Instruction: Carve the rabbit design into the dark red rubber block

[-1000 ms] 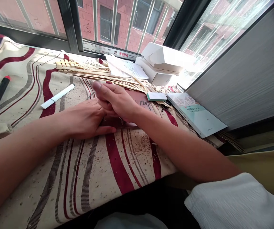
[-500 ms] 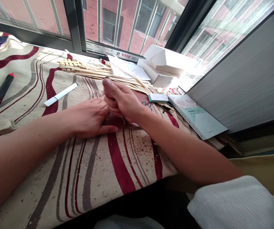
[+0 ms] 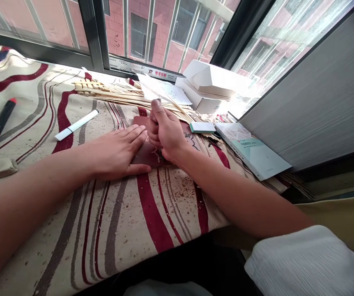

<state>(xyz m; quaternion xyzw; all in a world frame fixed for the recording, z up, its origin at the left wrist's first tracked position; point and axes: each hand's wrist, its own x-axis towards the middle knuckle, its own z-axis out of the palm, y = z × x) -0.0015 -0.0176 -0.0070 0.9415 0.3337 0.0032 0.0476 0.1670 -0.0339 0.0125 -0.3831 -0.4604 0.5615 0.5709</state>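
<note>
My left hand lies flat with fingers stretched out on a dark reddish-brown sheet spread on the striped cloth. My right hand is curled in a fist over the same sheet, right beside the left fingertips; a small dark tip pokes out above the thumb, too small to name. Curly shavings lie on the sheet under the fist. A bundle of thin bamboo strips lies just beyond both hands.
A white pen and a black marker with red cap lie to the left, with a beige eraser-like lump. White boxes, papers, a small green-edged block and a book sit right. Window bars stand behind.
My right fist has moved forward and to the right across the sheet. The left hand's fingers have spread flatter on the sheet, which now shows more.
</note>
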